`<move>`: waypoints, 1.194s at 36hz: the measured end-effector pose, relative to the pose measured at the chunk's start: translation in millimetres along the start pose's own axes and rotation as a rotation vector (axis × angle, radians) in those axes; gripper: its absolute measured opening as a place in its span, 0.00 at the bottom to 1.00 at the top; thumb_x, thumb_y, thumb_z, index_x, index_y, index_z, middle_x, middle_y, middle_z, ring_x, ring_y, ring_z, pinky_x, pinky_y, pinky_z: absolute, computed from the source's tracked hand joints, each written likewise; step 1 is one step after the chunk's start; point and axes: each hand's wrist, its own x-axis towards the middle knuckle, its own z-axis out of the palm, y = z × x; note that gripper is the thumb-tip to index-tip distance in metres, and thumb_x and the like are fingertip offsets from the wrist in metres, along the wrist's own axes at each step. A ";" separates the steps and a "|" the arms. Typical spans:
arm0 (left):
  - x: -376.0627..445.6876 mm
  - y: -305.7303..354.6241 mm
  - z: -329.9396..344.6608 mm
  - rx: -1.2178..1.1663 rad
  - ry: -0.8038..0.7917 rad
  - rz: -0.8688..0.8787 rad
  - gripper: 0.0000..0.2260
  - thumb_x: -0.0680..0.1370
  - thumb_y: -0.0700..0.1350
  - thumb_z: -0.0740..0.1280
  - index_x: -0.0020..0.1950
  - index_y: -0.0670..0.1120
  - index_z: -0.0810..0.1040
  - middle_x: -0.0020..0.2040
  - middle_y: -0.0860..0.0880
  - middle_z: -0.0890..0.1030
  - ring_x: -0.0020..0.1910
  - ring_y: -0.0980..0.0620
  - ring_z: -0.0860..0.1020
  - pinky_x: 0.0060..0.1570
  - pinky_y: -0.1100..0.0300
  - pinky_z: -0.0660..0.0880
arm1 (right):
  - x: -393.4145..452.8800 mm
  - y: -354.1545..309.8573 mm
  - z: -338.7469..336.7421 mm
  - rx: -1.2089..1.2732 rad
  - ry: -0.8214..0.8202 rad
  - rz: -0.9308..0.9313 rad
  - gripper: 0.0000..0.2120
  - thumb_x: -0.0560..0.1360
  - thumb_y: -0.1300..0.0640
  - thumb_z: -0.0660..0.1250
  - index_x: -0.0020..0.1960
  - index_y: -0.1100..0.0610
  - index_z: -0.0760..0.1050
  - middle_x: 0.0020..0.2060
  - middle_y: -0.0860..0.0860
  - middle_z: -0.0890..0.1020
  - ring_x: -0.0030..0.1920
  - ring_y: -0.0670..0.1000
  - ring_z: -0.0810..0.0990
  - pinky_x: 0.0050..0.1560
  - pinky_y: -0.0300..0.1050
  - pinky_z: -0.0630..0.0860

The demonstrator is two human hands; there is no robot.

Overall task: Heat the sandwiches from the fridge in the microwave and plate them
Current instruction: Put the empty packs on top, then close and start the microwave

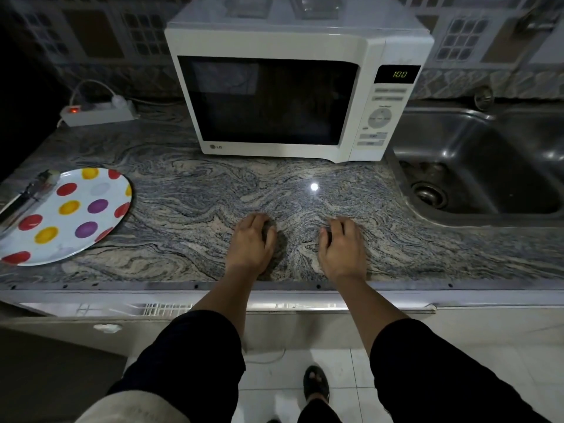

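A white microwave (274, 87) stands at the back of the granite counter (189, 209), its door closed and its window dark. Its display (399, 74) reads 1:00. A round plate with coloured dots (65, 215) lies on the counter at the far left, with tongs (27, 196) resting across its left rim. My left hand (251, 242) and my right hand (341, 248) rest on the counter in front of the microwave, fingers curled down, holding nothing. No sandwich is visible.
A steel sink (482, 166) is set into the counter on the right. A power strip (97, 112) with a lit red switch lies behind the plate, left of the microwave. The counter's front edge runs just below my wrists.
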 end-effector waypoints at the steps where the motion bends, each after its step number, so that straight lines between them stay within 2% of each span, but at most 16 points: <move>1: -0.1 -0.1 0.0 0.000 0.001 0.001 0.17 0.80 0.49 0.59 0.65 0.43 0.74 0.62 0.44 0.76 0.62 0.44 0.72 0.62 0.55 0.70 | -0.1 -0.2 -0.3 0.002 0.000 0.002 0.17 0.76 0.53 0.58 0.55 0.63 0.78 0.55 0.62 0.77 0.54 0.62 0.77 0.53 0.54 0.76; 9: -0.2 2.0 -1.2 -0.009 -0.002 -0.003 0.17 0.80 0.49 0.59 0.65 0.43 0.74 0.62 0.44 0.76 0.62 0.44 0.72 0.61 0.54 0.70 | 0.0 2.9 2.8 -0.004 0.026 -0.009 0.13 0.75 0.55 0.65 0.53 0.63 0.79 0.53 0.62 0.78 0.52 0.62 0.77 0.52 0.54 0.76; 16: -0.6 0.9 -1.1 -0.006 -0.004 0.000 0.16 0.80 0.49 0.59 0.65 0.42 0.74 0.61 0.44 0.76 0.61 0.44 0.72 0.61 0.54 0.71 | 0.7 3.2 3.6 -0.003 0.029 -0.009 0.13 0.75 0.55 0.66 0.54 0.63 0.79 0.53 0.62 0.78 0.52 0.62 0.77 0.51 0.54 0.76; 34: -1.1 2.8 -3.2 -0.008 -0.011 -0.006 0.16 0.80 0.49 0.59 0.65 0.43 0.74 0.61 0.45 0.75 0.61 0.45 0.71 0.59 0.55 0.70 | 0.6 2.1 2.5 -0.002 0.006 0.005 0.17 0.75 0.51 0.60 0.54 0.62 0.78 0.53 0.61 0.78 0.53 0.61 0.77 0.52 0.54 0.76; 43: -1.7 2.8 -3.5 -0.006 0.001 0.005 0.16 0.80 0.49 0.59 0.65 0.43 0.74 0.60 0.44 0.75 0.61 0.45 0.72 0.59 0.55 0.71 | -0.2 2.8 1.3 0.002 -0.016 0.014 0.16 0.76 0.52 0.61 0.55 0.62 0.78 0.54 0.61 0.77 0.54 0.62 0.76 0.54 0.55 0.75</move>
